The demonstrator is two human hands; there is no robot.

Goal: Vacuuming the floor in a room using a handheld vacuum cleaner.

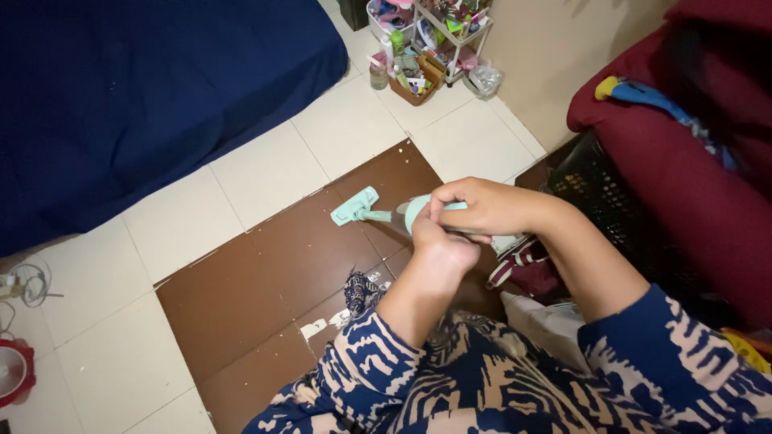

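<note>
Fingers of both hands curl shut around a small mint-green plastic hand tool with a flat rectangular head (378, 212), held above a floor of brown square tiles (273, 265) set among cream ones. The right hand (481, 206) wraps the tool's rounded body from above, its fingers pressed together and folded over the top; the left hand (438, 245) grips from below, thumb side up, just under the right and touching it. The tool's flat head points to the left of the view, away from the hands, with a slim neck joining it to the body. Both forearms emerge from sleeves of navy-and-beige patterned fabric (386, 370) that fill the bottom of the frame. To the upper left lies a dark blue mattress or cushion (145, 96). At the top, a small white wire rack crowded with bottles and packets (438, 32) stands against a beige wall. To the right, a dark red upholstered seat (683, 177) rises beside a black perforated plastic basket (611, 209). A red-and-white round object (12, 370) sits at the far left edge, partly cut off.
</note>
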